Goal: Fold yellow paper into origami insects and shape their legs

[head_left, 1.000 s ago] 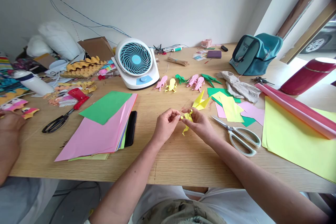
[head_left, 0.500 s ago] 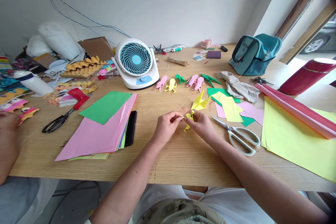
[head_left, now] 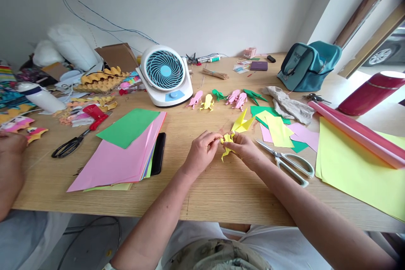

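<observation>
Between the fingertips of both hands is a small yellow origami frog (head_left: 228, 143), with thin folded legs sticking out. My right hand (head_left: 248, 148) grips its body between thumb and fingers. The fingers of my left hand (head_left: 202, 148) are closed in a pinch at the frog's left edge, partly covering it. Just behind the hands stands a folded yellow paper piece (head_left: 243, 123) with pointed flaps. To the right of my right hand lie white-handled scissors (head_left: 294, 164), blades slightly apart. Finished frogs, such as a yellow one (head_left: 207, 102) and a pink one (head_left: 241, 101), sit farther back.
On the left are a stack of coloured paper (head_left: 117, 162), a black phone (head_left: 158, 154), black-handled scissors (head_left: 68, 147) and another person's hand (head_left: 12, 147). A fan (head_left: 165, 76) stands behind. Paper scraps (head_left: 276, 128), yellow sheets (head_left: 354, 164) and a red flask (head_left: 370, 93) lie right.
The frog has turned a little in my fingers, and more of its yellow body shows between them. Both hands stay in nearly the same place; the view has shifted slightly.
</observation>
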Demonstrator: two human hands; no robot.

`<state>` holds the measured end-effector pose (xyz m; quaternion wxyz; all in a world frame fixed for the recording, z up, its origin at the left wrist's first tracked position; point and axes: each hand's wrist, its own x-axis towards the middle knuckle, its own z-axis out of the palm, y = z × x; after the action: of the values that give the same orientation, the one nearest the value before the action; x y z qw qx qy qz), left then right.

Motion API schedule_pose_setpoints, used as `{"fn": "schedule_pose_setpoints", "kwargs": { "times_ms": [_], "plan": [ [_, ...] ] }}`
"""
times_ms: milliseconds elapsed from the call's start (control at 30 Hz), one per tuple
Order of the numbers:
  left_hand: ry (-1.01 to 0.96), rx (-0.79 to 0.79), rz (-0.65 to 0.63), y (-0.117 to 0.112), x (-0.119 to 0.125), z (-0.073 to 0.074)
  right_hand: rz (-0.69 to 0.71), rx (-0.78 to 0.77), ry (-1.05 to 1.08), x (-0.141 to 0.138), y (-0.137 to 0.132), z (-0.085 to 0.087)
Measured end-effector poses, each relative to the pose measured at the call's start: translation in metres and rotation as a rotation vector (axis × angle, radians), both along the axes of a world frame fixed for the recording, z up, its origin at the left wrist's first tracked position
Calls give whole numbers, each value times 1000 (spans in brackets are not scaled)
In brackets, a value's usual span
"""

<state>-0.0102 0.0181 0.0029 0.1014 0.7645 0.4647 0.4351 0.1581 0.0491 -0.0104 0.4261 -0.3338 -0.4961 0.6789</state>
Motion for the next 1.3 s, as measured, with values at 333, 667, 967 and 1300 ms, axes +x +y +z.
{"fn": "schedule_pose_setpoints", "kwargs": {
  "times_ms": [333,667,967,1300],
  "plan": [
    [-181,-274,25,3,1,2,1,170,-92,-5,-3,3],
    [-391,-459,-89,6,-2,-3,6,375,-226,-1,-1,-2],
    [-81,-143,-64,3,-5,1,-27,216,-116,1,-2,2],
    [-147,-274,23,1,0,-1,-96,429,-256,-1,1,-8]
  ]
}}
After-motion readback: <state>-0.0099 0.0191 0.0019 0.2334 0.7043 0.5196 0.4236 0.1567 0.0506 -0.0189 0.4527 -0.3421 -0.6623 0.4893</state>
